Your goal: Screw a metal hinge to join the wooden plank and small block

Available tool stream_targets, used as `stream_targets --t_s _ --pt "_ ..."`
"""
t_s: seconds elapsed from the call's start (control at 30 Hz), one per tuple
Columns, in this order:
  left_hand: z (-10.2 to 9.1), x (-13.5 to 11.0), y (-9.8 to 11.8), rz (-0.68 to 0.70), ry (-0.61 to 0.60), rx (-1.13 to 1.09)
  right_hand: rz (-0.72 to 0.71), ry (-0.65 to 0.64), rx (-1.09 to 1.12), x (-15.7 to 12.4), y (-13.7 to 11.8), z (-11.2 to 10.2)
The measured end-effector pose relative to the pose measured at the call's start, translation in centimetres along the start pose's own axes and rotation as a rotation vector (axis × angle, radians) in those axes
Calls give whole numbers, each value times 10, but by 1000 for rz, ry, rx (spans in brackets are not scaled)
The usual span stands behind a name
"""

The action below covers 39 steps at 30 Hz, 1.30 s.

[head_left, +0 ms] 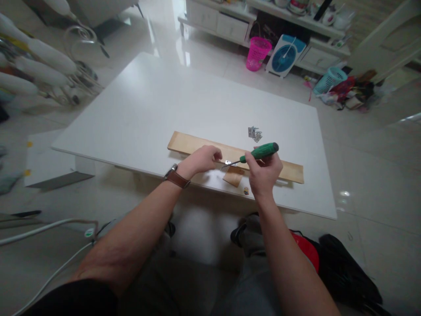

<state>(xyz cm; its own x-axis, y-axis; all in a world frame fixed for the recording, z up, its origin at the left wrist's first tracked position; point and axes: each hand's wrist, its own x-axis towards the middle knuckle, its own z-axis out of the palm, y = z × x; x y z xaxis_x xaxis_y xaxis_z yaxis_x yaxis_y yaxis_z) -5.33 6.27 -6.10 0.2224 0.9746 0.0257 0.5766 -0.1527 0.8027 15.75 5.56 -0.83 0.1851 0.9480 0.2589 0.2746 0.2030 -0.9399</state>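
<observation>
My right hand [263,173] is closed round a screwdriver with a green handle [261,152], its metal tip pointing left and down at a small shiny hinge [227,163]. My left hand [204,159], with a brown watch strap on the wrist, has its fingers pinched at that hinge on a long wooden plank [184,144]. A small wooden piece [233,176] lies against the plank's near edge, below the hinge. Several loose metal hinges [255,133] lie just beyond the plank.
The plank lies on a low white table [158,101]. On the floor behind stand a pink basket [257,53], a white and blue fan [284,56] and a teal basket [330,79]. A red and black bag [324,259] lies by my knee.
</observation>
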Motion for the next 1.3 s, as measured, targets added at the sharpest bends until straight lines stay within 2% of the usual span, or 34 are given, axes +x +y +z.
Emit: stream_targets --t_s 0.17,0.33,1.3 --pt "1 -1 10 -90 -166 111 -33 63 47 3 4 0" --pt "-1 0 28 -116 -249 130 -61 79 90 4 7 0" --pt "-2 -2 40 -118 -254 204 -36 96 109 6 6 1"
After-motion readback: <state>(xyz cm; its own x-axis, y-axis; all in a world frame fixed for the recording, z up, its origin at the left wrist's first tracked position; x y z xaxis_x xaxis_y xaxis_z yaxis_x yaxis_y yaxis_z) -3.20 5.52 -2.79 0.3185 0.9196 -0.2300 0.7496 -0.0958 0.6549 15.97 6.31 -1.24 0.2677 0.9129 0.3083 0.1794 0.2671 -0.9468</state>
